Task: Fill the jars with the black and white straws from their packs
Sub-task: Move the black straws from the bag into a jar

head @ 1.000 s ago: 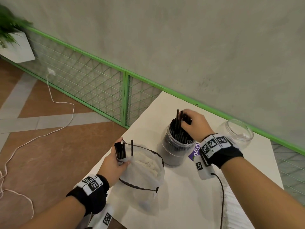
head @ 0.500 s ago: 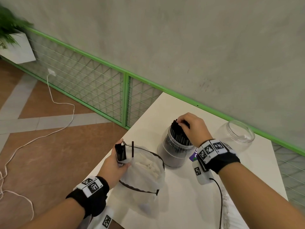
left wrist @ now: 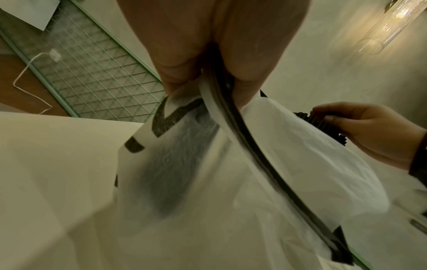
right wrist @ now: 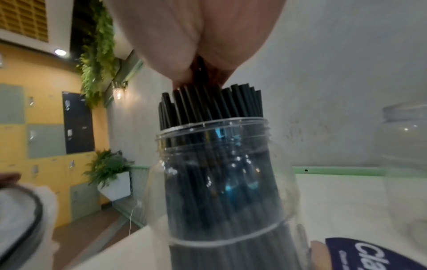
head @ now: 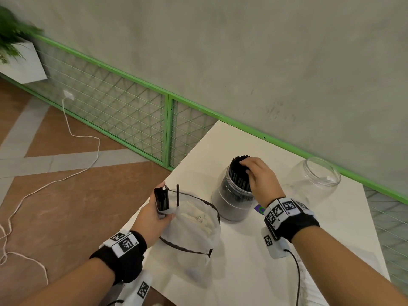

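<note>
- The right hand [head: 258,176] is curling over the black straws [head: 239,173] – fingertips pinching their tops in the full jar [head: 231,202] standing on the bench [head: 331,221].
- The left hand [head: 154,215] is gripping the white pack [head: 194,226] and a few black straws at its rim.
- An empty jar [head: 313,180] is standing just beside – right of the full one.

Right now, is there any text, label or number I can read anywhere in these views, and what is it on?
"Cla": white letters, cut off by the frame edge, on a dark blue label lying on the table beside the jar of black straws.
Smaller print under those letters: too blurred to read.
Wrist bands: only black and white square marker patterns; the tiny characters beside them are unreadable.
The empty jar shows no text.
</note>
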A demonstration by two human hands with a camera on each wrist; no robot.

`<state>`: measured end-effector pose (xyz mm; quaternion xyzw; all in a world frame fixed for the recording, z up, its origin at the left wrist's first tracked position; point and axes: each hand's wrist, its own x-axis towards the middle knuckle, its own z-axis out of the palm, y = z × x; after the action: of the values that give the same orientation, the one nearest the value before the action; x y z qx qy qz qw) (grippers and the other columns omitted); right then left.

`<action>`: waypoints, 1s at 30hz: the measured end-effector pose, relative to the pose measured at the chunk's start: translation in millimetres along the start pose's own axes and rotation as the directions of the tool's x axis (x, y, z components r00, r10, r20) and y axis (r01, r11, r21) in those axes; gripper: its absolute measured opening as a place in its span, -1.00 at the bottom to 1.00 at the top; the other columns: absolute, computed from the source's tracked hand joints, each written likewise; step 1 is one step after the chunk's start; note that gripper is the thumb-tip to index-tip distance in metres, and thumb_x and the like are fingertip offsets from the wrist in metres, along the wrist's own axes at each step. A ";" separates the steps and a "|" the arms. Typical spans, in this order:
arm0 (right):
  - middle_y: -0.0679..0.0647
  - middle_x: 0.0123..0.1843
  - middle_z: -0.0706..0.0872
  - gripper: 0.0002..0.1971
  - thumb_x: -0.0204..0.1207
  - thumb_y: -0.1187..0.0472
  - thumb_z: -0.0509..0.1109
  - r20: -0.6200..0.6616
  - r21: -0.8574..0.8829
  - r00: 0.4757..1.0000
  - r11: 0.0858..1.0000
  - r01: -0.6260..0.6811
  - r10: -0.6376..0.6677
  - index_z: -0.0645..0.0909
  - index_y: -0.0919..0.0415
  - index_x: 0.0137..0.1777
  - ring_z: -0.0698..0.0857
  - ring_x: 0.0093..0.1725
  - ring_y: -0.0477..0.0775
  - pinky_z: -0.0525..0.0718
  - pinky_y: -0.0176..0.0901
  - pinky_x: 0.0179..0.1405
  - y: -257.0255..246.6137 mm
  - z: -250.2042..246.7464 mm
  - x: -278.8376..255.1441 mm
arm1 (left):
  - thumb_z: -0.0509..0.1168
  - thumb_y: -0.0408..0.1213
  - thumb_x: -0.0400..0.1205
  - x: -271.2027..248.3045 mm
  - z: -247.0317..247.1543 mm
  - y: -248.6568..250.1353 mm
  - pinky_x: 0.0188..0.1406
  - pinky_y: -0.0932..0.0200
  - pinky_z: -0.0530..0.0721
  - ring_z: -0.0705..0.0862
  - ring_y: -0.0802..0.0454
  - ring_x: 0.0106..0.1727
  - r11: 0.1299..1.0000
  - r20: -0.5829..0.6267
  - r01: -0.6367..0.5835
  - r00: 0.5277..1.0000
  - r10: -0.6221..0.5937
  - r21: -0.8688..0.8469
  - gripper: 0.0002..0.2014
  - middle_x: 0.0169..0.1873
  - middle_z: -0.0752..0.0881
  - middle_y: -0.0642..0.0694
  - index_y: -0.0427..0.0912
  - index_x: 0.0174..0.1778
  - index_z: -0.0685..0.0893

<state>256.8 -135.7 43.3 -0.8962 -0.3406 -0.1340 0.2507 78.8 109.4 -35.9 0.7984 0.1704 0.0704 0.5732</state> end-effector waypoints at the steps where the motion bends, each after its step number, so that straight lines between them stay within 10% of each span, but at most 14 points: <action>1: 0.19 0.15 0.71 -0.71 0.53 0.53 0.26 -0.043 0.025 0.999 1.000 -0.012 0.013 0.69 0.32 0.15 0.67 0.15 0.17 0.49 -0.28 0.33 -0.7 -0.6 2.4 | 0.41 -0.37 0.54 0.2 0.1 -0.2 0.21 0.16 0.55 0.62 0.11 0.16 1.000 0.001 0.002 1.000 -0.002 0.000 -0.16 0.18 0.61 0.18 0.23 0.60 0.10; 4: 0.09 -0.02 0.76 -0.71 0.50 0.57 0.25 -0.183 0.177 0.967 0.973 -0.146 0.179 0.75 0.28 -0.02 0.66 0.00 0.00 0.37 -0.69 0.16 -6.4 -8.2 12.2 | 0.40 -0.37 0.54 0.8 0.5 0.6 0.19 0.17 0.55 0.62 0.10 0.14 1.000 0.002 0.005 1.000 -0.005 0.006 -0.16 0.14 0.60 0.20 0.24 0.60 0.10; 9: 0.08 -0.01 0.75 -0.75 0.55 0.50 0.26 -0.320 0.336 0.877 0.909 -0.247 0.357 0.74 0.26 0.01 0.64 0.01 -0.05 0.51 -0.53 0.15 -8.7 -14.1 8.3 | 0.40 -0.39 0.54 -0.2 0.3 1.3 0.14 0.22 0.54 0.64 0.13 0.11 1.000 0.003 0.007 1.000 -0.007 0.008 -0.16 0.12 0.64 0.16 0.22 0.60 0.09; 14: 0.02 0.52 0.50 -0.49 0.66 -0.08 0.04 0.082 0.102 0.974 0.971 -0.217 0.209 0.47 0.15 0.49 0.28 0.62 0.04 0.01 -0.19 0.59 -2.8 0.0 -19.2 | 0.40 -0.40 0.54 -0.4 1.2 3.0 0.09 0.23 0.52 0.63 0.14 0.07 1.000 -0.010 0.010 1.000 -0.009 0.022 -0.17 0.09 0.62 0.18 0.19 0.61 0.10; 19: -0.05 0.73 -0.07 -0.15 0.46 -0.42 -0.26 0.238 -0.262 0.956 0.959 -0.105 0.170 0.08 0.05 0.67 -0.24 0.69 0.00 -0.28 0.12 0.61 -0.3 2.0 -29.9 | 0.40 -0.37 0.54 -0.1 1.8 2.1 0.06 0.24 0.53 0.65 0.10 0.07 0.999 -0.013 0.015 1.000 -0.015 0.034 -0.17 0.09 0.65 0.11 0.20 0.61 0.09; 25: -0.07 0.70 -0.33 0.01 0.27 -0.60 0.13 0.223 -0.391 0.906 0.884 -0.256 0.361 -0.21 -0.25 0.63 -0.24 0.68 0.27 -0.02 0.47 0.54 -2.2 9.6 8.4 | 0.40 -0.34 0.55 0.7 3.2 1.8 0.08 0.21 0.56 0.66 0.08 0.08 0.999 -0.008 0.022 1.000 -0.022 0.048 -0.16 0.11 0.68 0.04 0.22 0.61 0.07; 30: -0.03 0.56 0.33 -0.26 0.34 -0.48 0.22 0.214 -0.361 0.891 0.880 -0.308 0.400 0.23 -0.29 0.52 0.31 0.50 0.25 0.48 0.24 0.34 0.7 15.7 27.5 | 0.42 -0.29 0.54 3.7 4.0 -2.3 0.13 0.16 0.57 0.65 0.04 0.13 0.996 -0.022 0.030 0.999 -0.028 0.081 -0.15 0.15 0.65 0.05 0.18 0.62 0.06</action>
<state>278.5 -112.7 41.1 -0.9818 -0.1754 -0.0091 0.0727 83.1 107.8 -39.7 0.8176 0.1907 0.0632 0.5396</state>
